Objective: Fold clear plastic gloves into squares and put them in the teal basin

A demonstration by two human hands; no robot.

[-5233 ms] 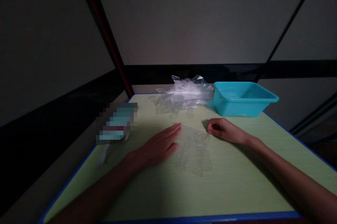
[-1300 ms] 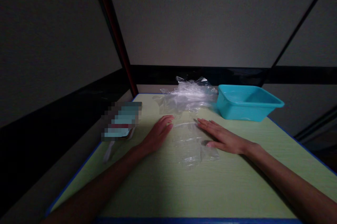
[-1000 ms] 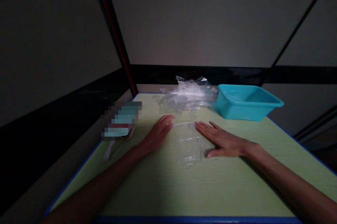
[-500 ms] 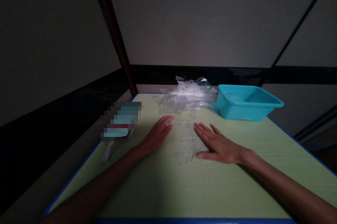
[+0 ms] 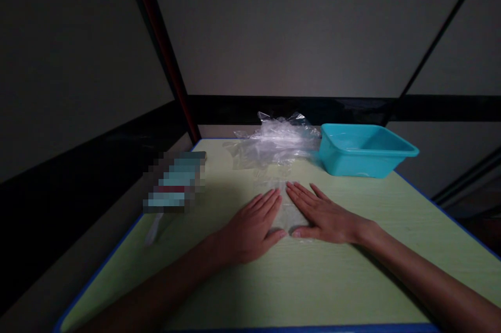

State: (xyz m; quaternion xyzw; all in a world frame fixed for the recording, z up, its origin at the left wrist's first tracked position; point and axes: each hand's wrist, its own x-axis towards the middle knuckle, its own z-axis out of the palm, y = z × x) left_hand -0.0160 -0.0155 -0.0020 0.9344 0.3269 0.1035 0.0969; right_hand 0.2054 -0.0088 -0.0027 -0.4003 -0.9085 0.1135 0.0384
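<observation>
A thin clear plastic sheet or bag [image 5: 291, 214] lies flat on the pale green table [image 5: 313, 286]. My left hand [image 5: 254, 227] rests spread on its left part, fingers pointing away from me. On its right part lies my right hand [image 5: 323, 214], flat with the thumb apart. The two thumb tips are close together, with a small gap between them. Both palms face down and grip nothing. Beyond the fingertips sits a crumpled heap of clear plastic [image 5: 279, 140].
A turquoise plastic basin [image 5: 360, 163] stands at the back right, beside the plastic heap. At the left edge is a pixelated flat object [image 5: 174, 181] with a whitish strip [image 5: 154, 228] below it. A wall rises behind the table.
My left hand has moved right and nearer to me, and now lies flat on the clear plastic. My right hand has stayed in place. The view has shifted slightly.
</observation>
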